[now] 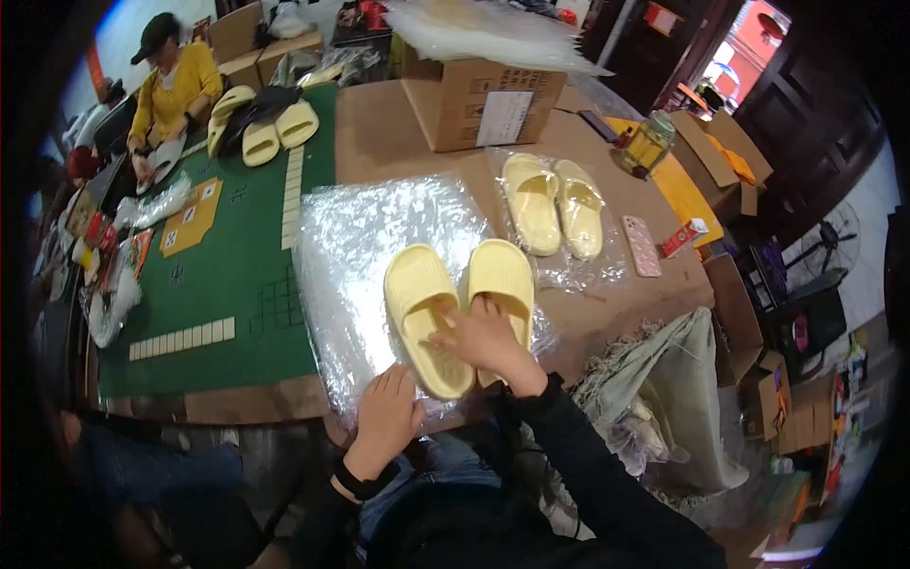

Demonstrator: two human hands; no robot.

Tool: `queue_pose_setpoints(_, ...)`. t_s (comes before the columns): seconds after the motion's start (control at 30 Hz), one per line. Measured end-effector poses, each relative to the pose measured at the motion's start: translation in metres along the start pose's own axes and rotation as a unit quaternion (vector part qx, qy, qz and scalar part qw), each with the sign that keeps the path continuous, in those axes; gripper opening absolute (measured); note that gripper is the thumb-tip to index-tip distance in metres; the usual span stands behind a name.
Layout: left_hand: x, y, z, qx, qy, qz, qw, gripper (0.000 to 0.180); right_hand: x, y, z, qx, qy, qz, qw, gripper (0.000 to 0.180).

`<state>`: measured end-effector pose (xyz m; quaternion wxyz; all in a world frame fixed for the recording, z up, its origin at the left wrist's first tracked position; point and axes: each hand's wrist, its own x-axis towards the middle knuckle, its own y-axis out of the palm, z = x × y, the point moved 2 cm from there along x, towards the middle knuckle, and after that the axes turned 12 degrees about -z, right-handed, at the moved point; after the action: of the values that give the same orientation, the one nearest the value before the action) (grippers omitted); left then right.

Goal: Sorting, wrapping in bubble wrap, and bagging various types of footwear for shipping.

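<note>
A pair of pale yellow slippers lies side by side, toes pointing away from me, on a stack of clear plastic bags (346, 256). My right hand (488, 341) is on the pair. Its fingertips reach under the strap of the right slipper (500, 270), and its thumb extends over the footbed of the left slipper (422, 284). At the near edge of the stack, my left hand (389, 412) lies with fingers stretched over the plastic, close to the left slipper's heel. Another pair of yellow slippers (533, 213) sits in clear plastic farther right.
A cardboard box (450, 109) topped with plastic sheets stands at the back. A phone (641, 247), a small red-and-white carton (684, 237) and a jar of yellow liquid (648, 147) are at the right. On the left, a person in yellow (175, 95) works by more slippers (261, 142).
</note>
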<state>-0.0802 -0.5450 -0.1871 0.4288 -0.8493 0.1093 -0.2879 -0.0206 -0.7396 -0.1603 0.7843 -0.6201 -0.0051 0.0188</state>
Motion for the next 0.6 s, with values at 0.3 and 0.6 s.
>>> queue_pose_setpoints(0.3, -0.006, -0.01, 0.004, 0.049, 0.037, 0.013, 0.998, 0.038, -0.025, -0.032, -0.029, 0.289, 0.018, -0.06, 0.955, 0.042)
queue_pose_setpoints(0.6, 0.014, -0.015, 0.024, -0.171, -0.063, -0.002, 0.983, 0.015, -0.12, -0.097, -0.075, 0.452, -0.181, 0.293, 0.823, 0.045)
